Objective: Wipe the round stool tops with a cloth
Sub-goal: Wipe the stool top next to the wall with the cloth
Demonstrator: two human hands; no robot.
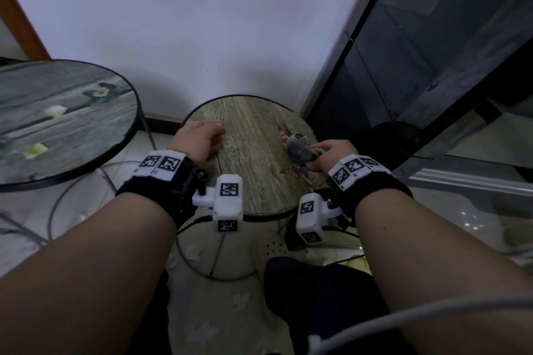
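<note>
Clutched one cloth (301, 150) in right grip (331, 155) atop nearer stool top (251, 153); rested left grip (199, 138), curled and empty, alongside; second stool top (63, 124) of two seen left of that grip.

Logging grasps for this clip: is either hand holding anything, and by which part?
The right hand grips the bunched cloth at its near end; the left hand rests on the stool top, holding nothing.

Setting: a home interior, probably a living-room corner. Indicators: painted white wall (202, 23), glossy tiled floor (476, 210), dark glass-fronted cabinet (432, 66), wood-print round stool (251, 158), perforated slipper (271, 248).
</note>
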